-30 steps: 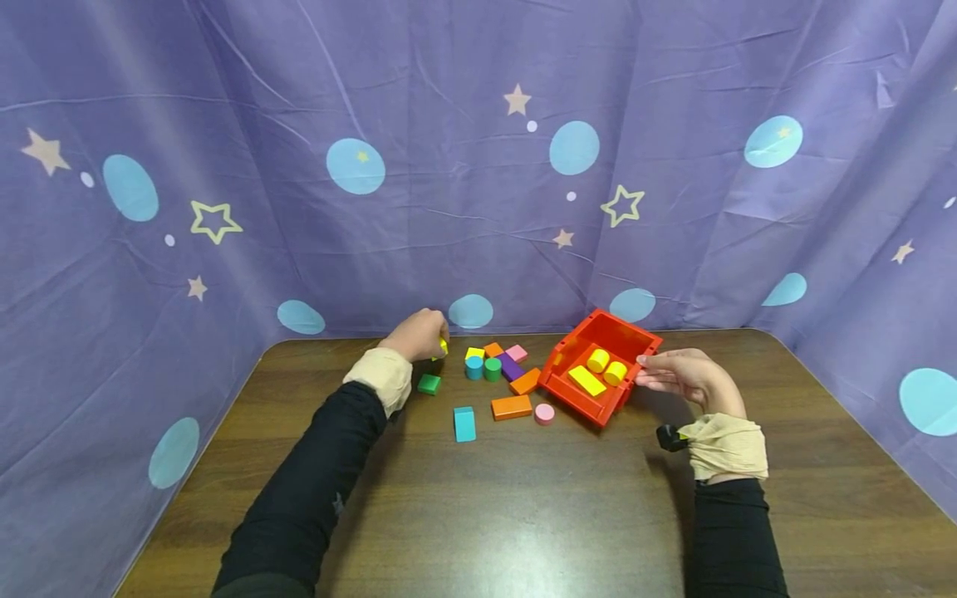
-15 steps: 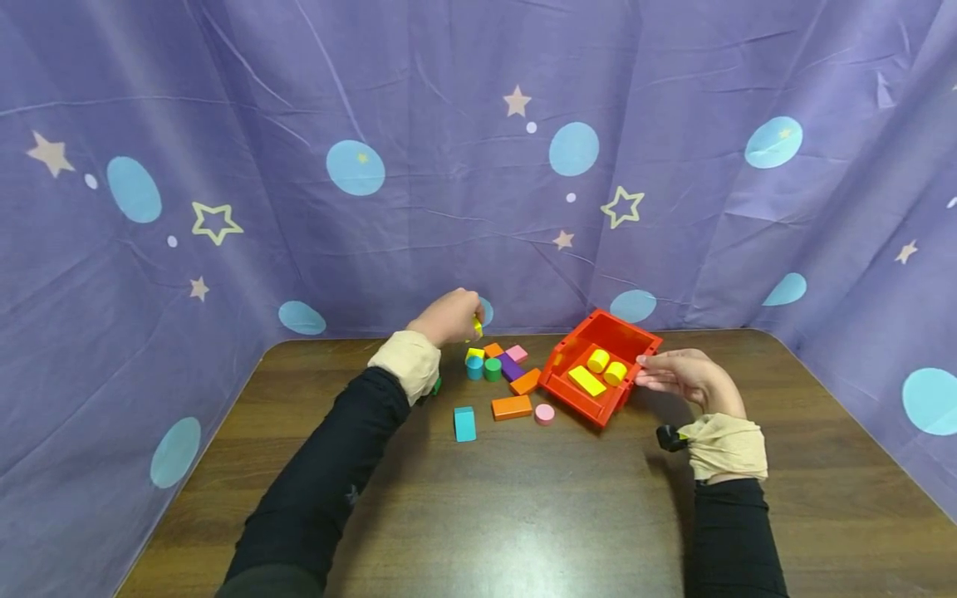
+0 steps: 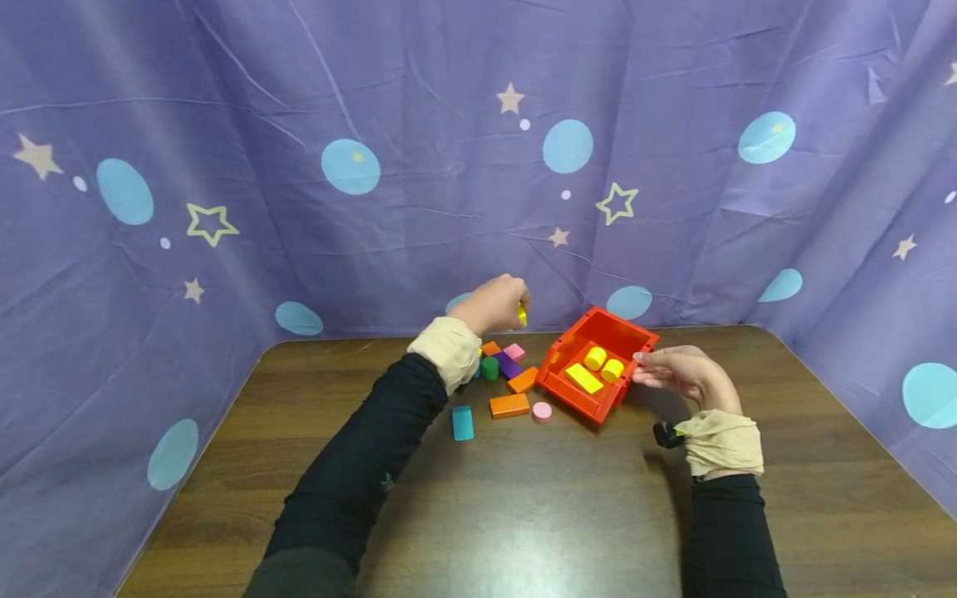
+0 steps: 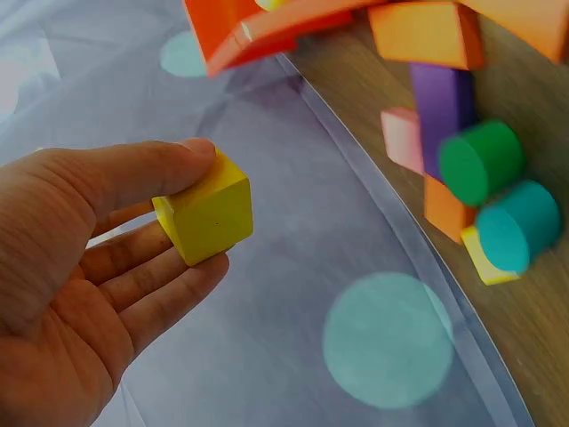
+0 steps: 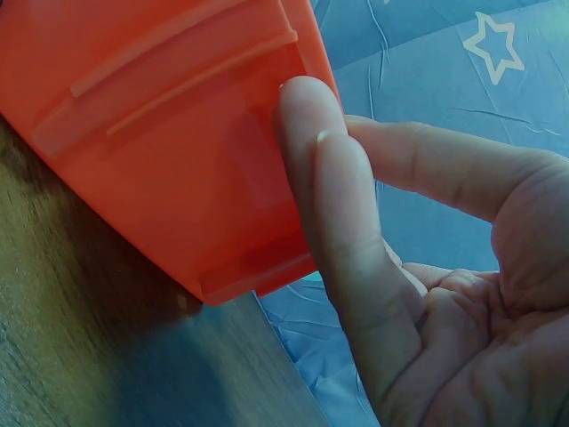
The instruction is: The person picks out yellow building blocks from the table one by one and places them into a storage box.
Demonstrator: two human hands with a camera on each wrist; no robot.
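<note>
My left hand [image 3: 493, 304] pinches a yellow cube block [image 4: 212, 212] between thumb and fingers, raised above the far edge of the table. In the head view it hangs left of the red bin [image 3: 552, 384], over the loose blocks. Two yellow cylinders [image 3: 595, 358] and a flat yellow block [image 3: 583, 379] lie inside the bin. At the bin's right side my right hand [image 3: 689, 378] pinches its wall, thumb on one face and fingers on the other. The right wrist view shows the fingers against the red outer wall [image 5: 196, 178].
Left of the bin lie orange blocks [image 3: 509, 406], a purple block [image 3: 509, 366], a green cylinder [image 3: 489, 369], a pink disc [image 3: 542, 412] and a light-blue block [image 3: 463, 423]. A blue cylinder [image 4: 519, 226] covers part of a yellow block [image 4: 487, 265]. A purple curtain [image 3: 419, 166] hangs behind the table.
My left hand has moved right and slightly up with the yellow cube block, from the left end of the blocks toward the bin. The right hand and bin have stayed in place.
</note>
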